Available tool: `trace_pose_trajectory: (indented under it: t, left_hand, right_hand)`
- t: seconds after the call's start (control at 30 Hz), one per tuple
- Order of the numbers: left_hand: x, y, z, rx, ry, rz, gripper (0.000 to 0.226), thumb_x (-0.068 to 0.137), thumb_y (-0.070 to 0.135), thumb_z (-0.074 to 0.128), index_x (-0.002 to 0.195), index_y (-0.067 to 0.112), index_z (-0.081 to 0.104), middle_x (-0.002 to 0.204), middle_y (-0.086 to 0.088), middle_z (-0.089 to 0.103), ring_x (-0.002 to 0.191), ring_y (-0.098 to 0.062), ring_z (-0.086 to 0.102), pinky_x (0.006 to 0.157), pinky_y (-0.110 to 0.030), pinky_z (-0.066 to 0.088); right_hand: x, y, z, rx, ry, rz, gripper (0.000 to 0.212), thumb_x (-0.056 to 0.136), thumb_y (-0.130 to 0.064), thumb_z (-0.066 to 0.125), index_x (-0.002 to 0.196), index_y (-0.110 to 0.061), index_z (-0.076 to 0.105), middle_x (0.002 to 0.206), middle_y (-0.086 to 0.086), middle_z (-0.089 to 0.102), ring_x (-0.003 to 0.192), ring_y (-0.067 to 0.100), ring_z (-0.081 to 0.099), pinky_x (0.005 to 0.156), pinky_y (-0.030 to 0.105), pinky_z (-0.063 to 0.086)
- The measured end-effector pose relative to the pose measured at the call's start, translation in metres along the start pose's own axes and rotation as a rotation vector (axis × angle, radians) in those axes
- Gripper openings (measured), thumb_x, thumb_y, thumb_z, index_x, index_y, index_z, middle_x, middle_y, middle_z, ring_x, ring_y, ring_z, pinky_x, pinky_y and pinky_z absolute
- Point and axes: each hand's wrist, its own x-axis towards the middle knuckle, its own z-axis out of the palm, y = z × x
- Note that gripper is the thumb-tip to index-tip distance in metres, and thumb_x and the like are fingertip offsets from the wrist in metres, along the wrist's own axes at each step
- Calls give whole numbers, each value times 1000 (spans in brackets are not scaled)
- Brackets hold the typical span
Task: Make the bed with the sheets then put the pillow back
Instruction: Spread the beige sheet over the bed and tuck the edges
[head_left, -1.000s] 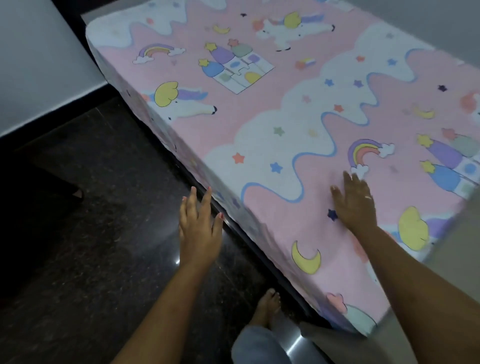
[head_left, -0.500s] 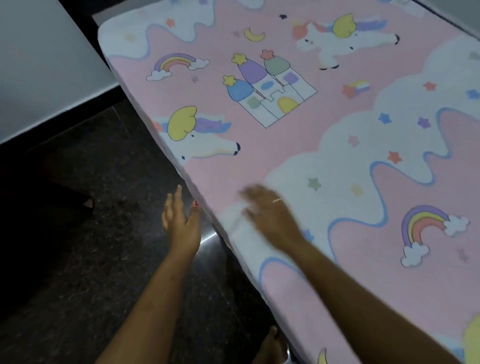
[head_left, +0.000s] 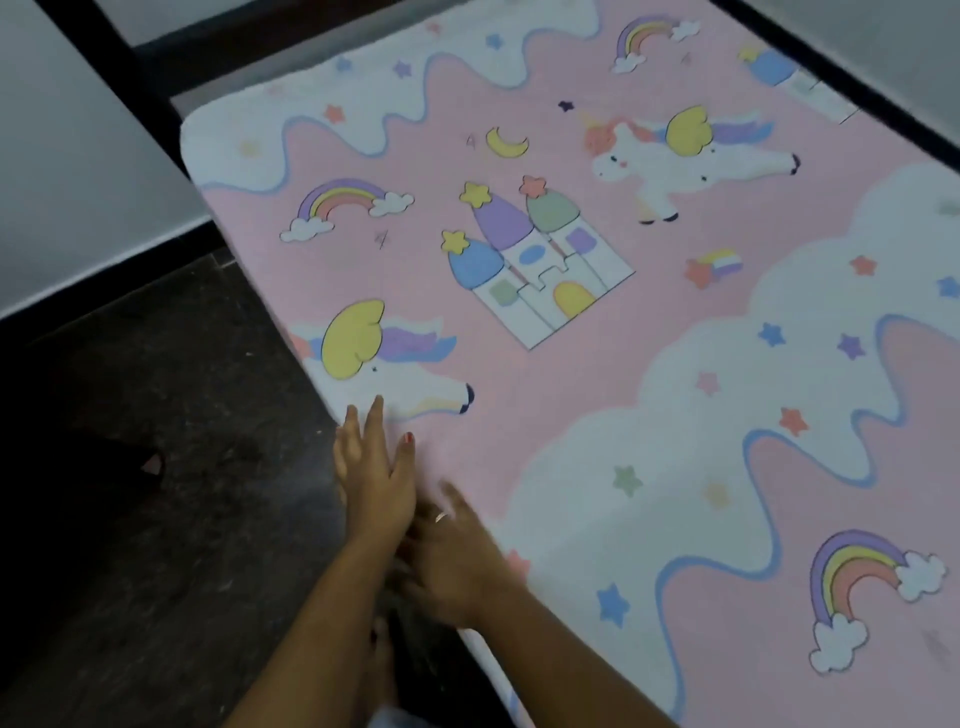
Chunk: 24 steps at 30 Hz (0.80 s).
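A pink sheet (head_left: 597, 364) printed with unicorns, rainbows, castles and clouds lies flat over the mattress and fills most of the view. My left hand (head_left: 371, 473) lies flat on the sheet's near left edge, fingers straight, just below a unicorn print. My right hand (head_left: 452, 556) is right beside it, blurred, spread over the same edge with its fingers loosely extended and a ring showing. No pillow is in view.
Dark speckled floor (head_left: 156, 519) runs along the bed's left side. A pale wall (head_left: 78, 171) with a dark skirting stands at the left. A dark bed frame (head_left: 857, 98) shows along the far and right sides. My foot (head_left: 382, 670) is near the bed's edge.
The view has moved toward the head of the bed. My right hand slid left across the sheet to the edge; my left hand came from over the floor onto the sheet's edge.
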Motion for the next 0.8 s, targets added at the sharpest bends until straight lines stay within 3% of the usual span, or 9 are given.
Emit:
trace_pose_trajectory:
  t: [0.03,0.1,0.2,0.3,0.43,0.47,0.53,0.67,0.8]
  left_hand:
    - [12,2,-1,48,9,26,51,99,29,44,147,33,27,160,6,8,146,-17,0,116,-46,6]
    - [48,8,-4,151,28,94,50,98,27,47,146,28,33,159,2,15,146,-20,6,116,-49,5]
    - [116,19,-8,314,32,191,47,99,27,45,145,24,37,157,-3,21,146,-22,12,114,-53,5]
    - [204,40,-11,447,-5,373,47,99,28,44,145,22,37,155,-6,26,145,-27,16,112,-56,11]
    - [312,39,-36,572,-29,491,56,95,39,34,146,17,33,152,-15,29,142,-33,22,109,-53,20]
    - [337,37,-44,574,-24,481,60,92,40,33,146,15,34,152,-16,30,141,-35,23,109,-53,21]
    - [375,33,-64,594,34,460,61,90,40,33,145,14,36,151,-18,31,140,-37,25,109,-54,22]
    - [436,23,-104,623,114,369,52,100,36,36,148,21,28,157,-13,19,145,-32,12,113,-55,11]
    - [473,16,-128,574,179,334,50,100,37,33,148,22,27,157,-13,19,144,-35,11,112,-58,10]
  right_hand:
    - [5,11,-8,55,19,-87,47,88,-42,40,127,-21,56,136,2,54,132,22,38,108,44,26]
    - [14,53,-29,130,148,49,46,89,-37,43,125,-13,58,130,8,59,125,25,47,106,37,29]
    - [20,156,-54,59,399,604,55,99,-47,29,136,-11,48,136,14,54,126,35,50,107,39,29]
    - [20,256,-78,-73,437,1094,69,100,-51,15,138,-3,46,140,25,47,127,45,46,100,56,41]
    - [101,276,-85,31,324,1529,66,98,-53,23,153,-17,14,159,8,14,146,31,12,115,56,13]
    - [140,267,-83,-7,351,1524,66,97,-53,25,152,-18,16,158,5,19,146,28,15,114,54,14]
    - [224,229,-72,-35,370,1327,69,91,-54,19,149,-17,27,154,3,32,143,28,24,113,53,18]
    - [356,125,-53,-47,278,824,59,91,-45,28,143,-20,40,148,0,42,138,27,36,109,54,29]
    - [401,101,-65,57,132,167,57,94,-49,36,145,-25,37,152,-1,36,142,25,28,112,49,22]
